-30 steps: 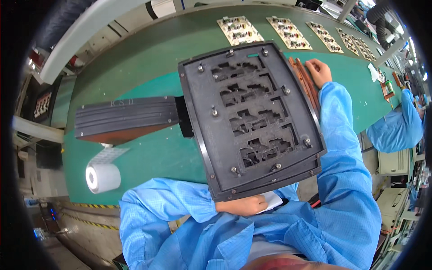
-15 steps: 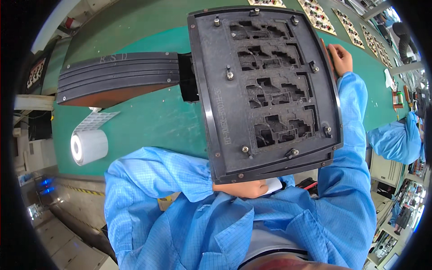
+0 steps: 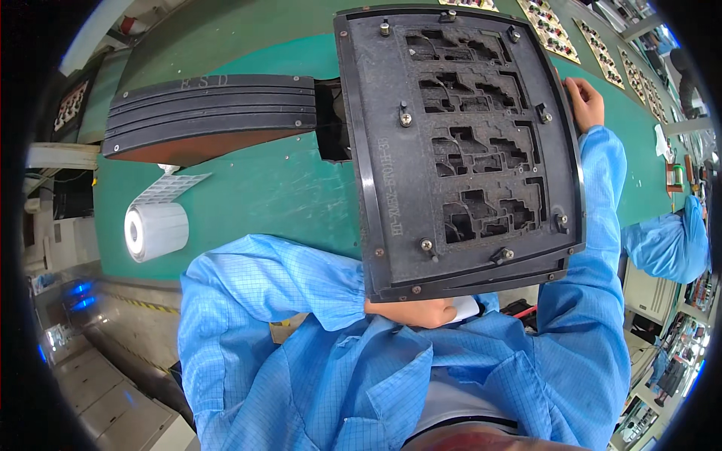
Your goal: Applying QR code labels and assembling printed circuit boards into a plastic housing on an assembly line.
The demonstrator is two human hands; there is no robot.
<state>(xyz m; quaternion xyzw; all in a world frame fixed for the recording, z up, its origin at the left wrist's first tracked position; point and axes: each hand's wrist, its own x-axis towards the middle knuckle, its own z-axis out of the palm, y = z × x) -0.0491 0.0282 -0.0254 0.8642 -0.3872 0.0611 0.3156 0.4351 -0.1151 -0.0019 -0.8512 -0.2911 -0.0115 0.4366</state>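
Observation:
A large black circuit-board pallet (image 3: 466, 150), with several rows of irregular cut-outs and small screw clamps, fills the middle of the view. Under its near edge lies my left hand (image 3: 417, 311), fingers curled; the pallet covers part of it. A small white piece (image 3: 466, 308) shows right beside those fingers, and whether they hold it is unclear. At the pallet's far right edge, my right hand (image 3: 585, 105) has bent fingers closed against the side. Its fingertips are partly hidden behind the edge.
A stack of black pallets (image 3: 210, 109) with a brown underside is on the green mat (image 3: 301, 203) at left. Near it sits a white label roll (image 3: 159, 231) with its strip pulled out. Several component-filled boards (image 3: 549, 30) line the far right. Another person's blue sleeve (image 3: 665, 240) is at right.
The whole scene has shifted slightly right and up, pallet, stack and label roll alike. Less of the brown strip beside my right hand shows. Both hands keep their places at the pallet.

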